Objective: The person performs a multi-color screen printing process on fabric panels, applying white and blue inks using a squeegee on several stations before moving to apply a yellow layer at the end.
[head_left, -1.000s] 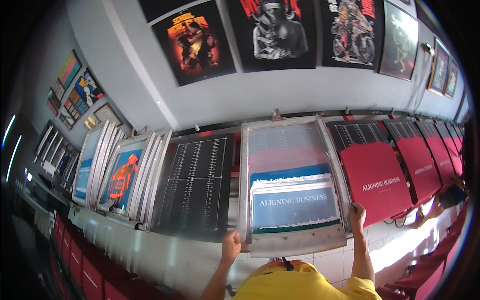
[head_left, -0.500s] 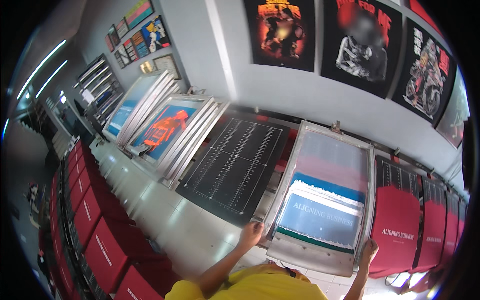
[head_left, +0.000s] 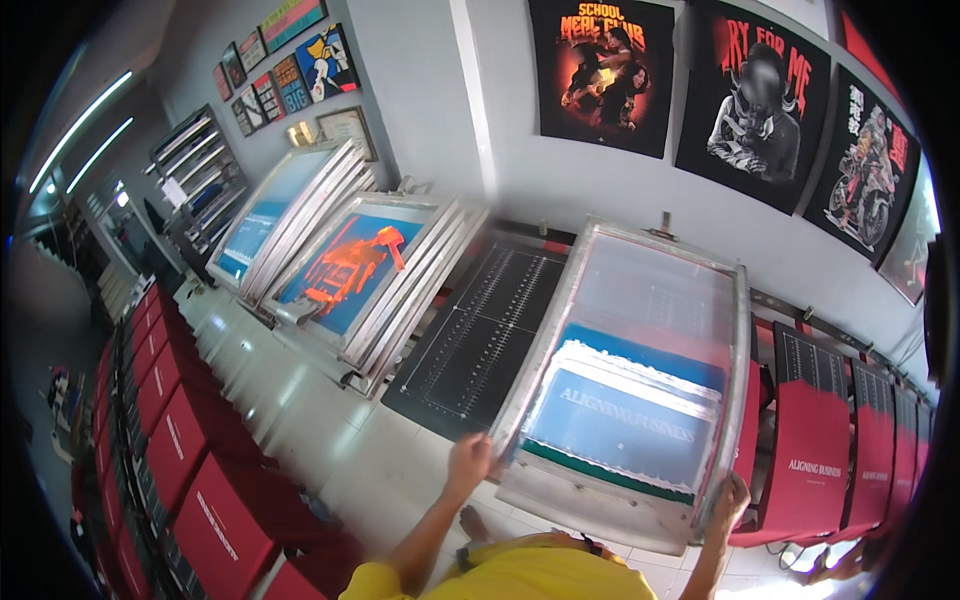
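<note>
A silk-screen printing frame (head_left: 742, 340) hangs at a slant in front of me, its mesh pale at the far end. White ink streaks and faint lettering cross the blue stencil (head_left: 640, 405) in its near half. My left hand (head_left: 470, 464) is closed on the frame's near left side. At the near right corner my right hand (head_left: 733, 492) is closed round the edge. Beneath the frame's left side lies a black board with white ruler marks (head_left: 475, 320), partly covered. Red fabric (head_left: 742, 440) shows just past the frame's right side.
Several framed screens (head_left: 350, 270) lean in stacks at the left. Boards with printed red shirts (head_left: 812, 440) continue along the right; another row of red-covered boards (head_left: 222, 505) runs down the left. Metal clamps (head_left: 664, 228) line the rail by the wall.
Both hands have shifted the screen frame leftward, and it looks lifted. It now overlaps more of the black ruled board, and red fabric shows at its right. The head view has turned slightly.
</note>
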The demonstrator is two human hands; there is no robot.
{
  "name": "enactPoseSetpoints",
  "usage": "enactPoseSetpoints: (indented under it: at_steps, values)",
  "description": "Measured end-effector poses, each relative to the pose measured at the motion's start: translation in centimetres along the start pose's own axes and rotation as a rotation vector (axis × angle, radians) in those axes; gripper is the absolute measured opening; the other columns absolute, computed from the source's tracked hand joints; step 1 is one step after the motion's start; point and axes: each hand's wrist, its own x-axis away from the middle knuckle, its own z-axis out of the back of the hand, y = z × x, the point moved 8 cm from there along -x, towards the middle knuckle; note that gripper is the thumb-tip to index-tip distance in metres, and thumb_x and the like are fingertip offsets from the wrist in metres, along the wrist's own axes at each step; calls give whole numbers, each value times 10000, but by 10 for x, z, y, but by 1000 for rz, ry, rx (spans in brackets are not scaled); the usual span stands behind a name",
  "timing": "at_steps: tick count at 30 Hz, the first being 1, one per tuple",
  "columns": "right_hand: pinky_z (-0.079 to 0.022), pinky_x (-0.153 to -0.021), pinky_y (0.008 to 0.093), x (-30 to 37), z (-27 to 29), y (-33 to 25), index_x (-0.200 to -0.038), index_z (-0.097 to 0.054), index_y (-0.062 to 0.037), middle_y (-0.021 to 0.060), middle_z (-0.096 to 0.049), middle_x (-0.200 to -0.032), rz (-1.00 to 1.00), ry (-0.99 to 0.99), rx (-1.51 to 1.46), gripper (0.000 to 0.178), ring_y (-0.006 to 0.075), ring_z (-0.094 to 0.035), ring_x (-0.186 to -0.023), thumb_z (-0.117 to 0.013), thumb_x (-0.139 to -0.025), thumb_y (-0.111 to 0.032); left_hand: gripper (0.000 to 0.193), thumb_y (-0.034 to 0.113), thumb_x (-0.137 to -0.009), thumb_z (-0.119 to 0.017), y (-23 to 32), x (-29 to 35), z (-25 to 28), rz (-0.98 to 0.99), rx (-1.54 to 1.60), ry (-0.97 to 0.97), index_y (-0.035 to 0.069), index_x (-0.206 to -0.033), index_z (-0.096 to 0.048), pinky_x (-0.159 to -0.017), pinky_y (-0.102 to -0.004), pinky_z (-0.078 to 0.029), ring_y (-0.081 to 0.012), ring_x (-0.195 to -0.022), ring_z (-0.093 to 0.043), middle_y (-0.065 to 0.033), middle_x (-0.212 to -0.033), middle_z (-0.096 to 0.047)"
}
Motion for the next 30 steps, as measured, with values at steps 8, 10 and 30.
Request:
enactPoseSetpoints:
  at_steps: [8, 10, 30]
  values:
    - [-429, -658, 274, 74, -159, -44, -1025, -687, 67, 37, -637, -792, 15, -41, 8, 241, 104, -527, -710, -578, -879, -91, 236, 119, -899, -581, -30, -92, 136, -54, -234, 144, -14, -1051, -702, -797, -390, -538, -378, -902, -683, -236, -953, -696]
    - [-429, -652, 276, 85, -191, -53, -1027, -687, 65, 47, -637, -787, 8, -66, 33, 239, 106, -528, -706, -575, -879, -87, 222, 96, -892, -587, -40, -104, 159, -49, -307, 139, -4, -1052, -706, -779, -400, -536, -382, -890, -679, -236, -944, -694]
    - [-311, -492, 292, 116, -277, -55, -756, -600, 44, -3, -433, -572, 80, -7, 28, 168, 80, -395, -548, -496, -817, -73, 254, 106, -886, -586, -60, -145, 211, 0, -392, 94, -7, -1091, -685, -822, -424, -526, -379, -924, -672, -229, -979, -697]
